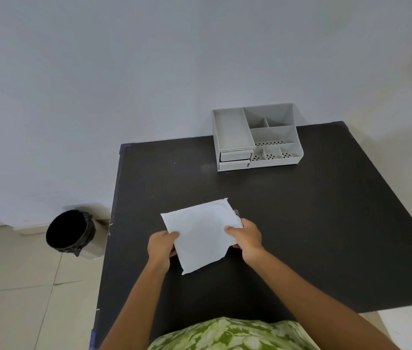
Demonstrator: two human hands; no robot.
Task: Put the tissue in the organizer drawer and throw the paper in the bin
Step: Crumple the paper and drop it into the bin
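Note:
A flat white tissue is held over the middle of the black table. My left hand grips its left edge and my right hand grips its right edge. A small grey thing peeks out behind the tissue's right corner; I cannot tell what it is. The grey organizer stands at the table's far edge, with two shut drawers at its lower left. On the floor left of the table stands the bin, lined with a black bag and open.
A pale wall rises behind the table. Beige floor tiles lie to the left and right of it. The organizer's top compartments look bare. My green patterned shirt shows at the bottom edge.

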